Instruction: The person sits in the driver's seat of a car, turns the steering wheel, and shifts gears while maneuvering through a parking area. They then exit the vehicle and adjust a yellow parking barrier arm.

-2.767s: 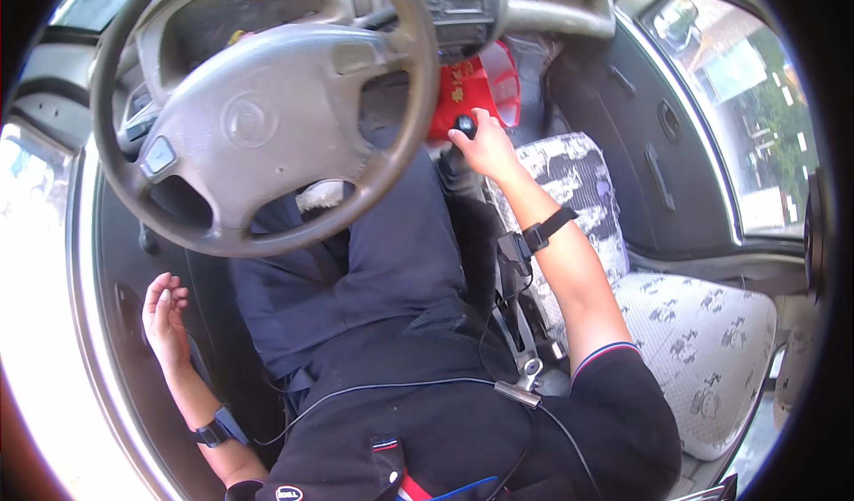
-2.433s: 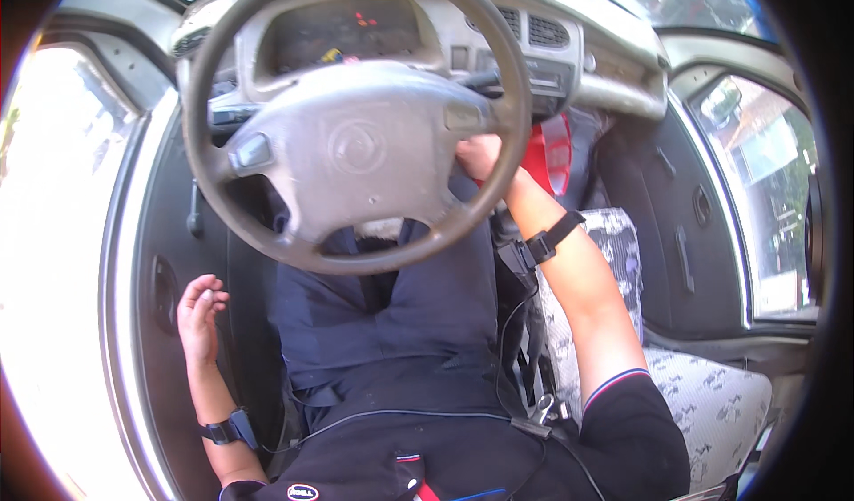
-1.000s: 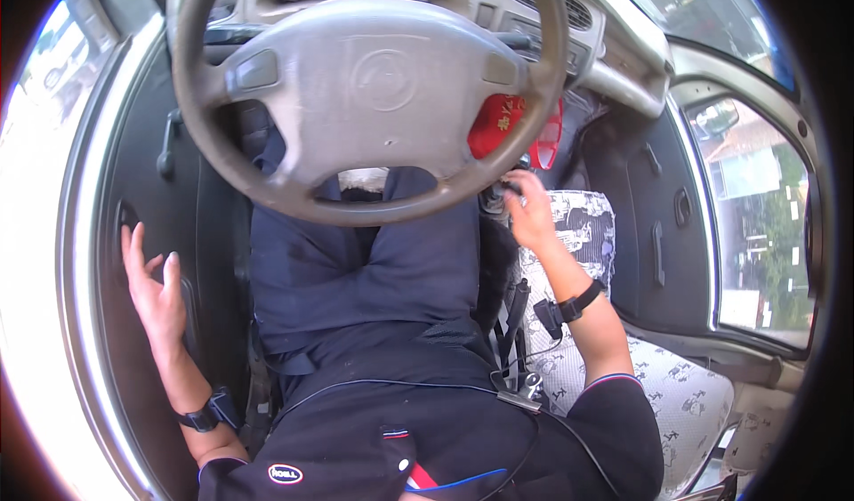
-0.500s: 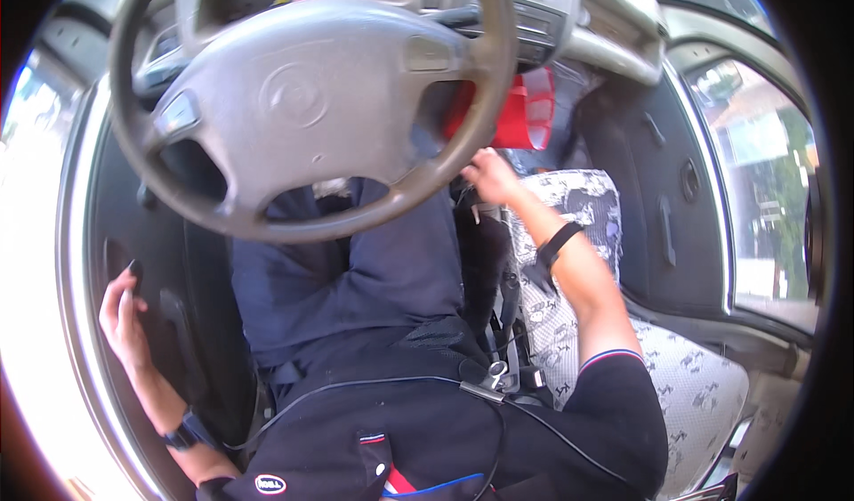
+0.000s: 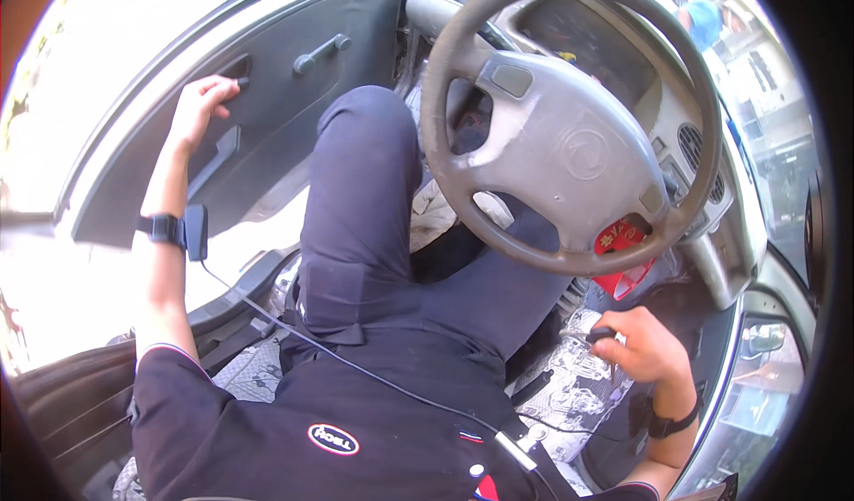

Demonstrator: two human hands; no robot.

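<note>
My left hand [image 5: 203, 109] reaches out to the driver's door [image 5: 294, 109], fingers curled at the small dark inside door handle [image 5: 243, 83]. The door stands swung out, with bright ground showing between it and the sill. My right hand [image 5: 648, 345] is closed in a pinch on a car key [image 5: 601, 333] with a black head, its metal part pointing left. That hand is over the passenger side, right of my legs and below the steering wheel [image 5: 463, 176]. Small hanging bits beneath the key are too blurred to name.
A red bag or box [image 5: 623, 274] lies beyond the wheel, on the passenger side. The patterned seat cover [image 5: 569, 376] is beside me. A cable [image 5: 356, 354] runs from my left wrist across my chest. A person in blue [image 5: 703, 22] is outside, beyond the windscreen.
The driver's door has swung open, with my left hand moving outward at it. My right hand has come back from beside the wheel with the key in it. My body has turned left.
</note>
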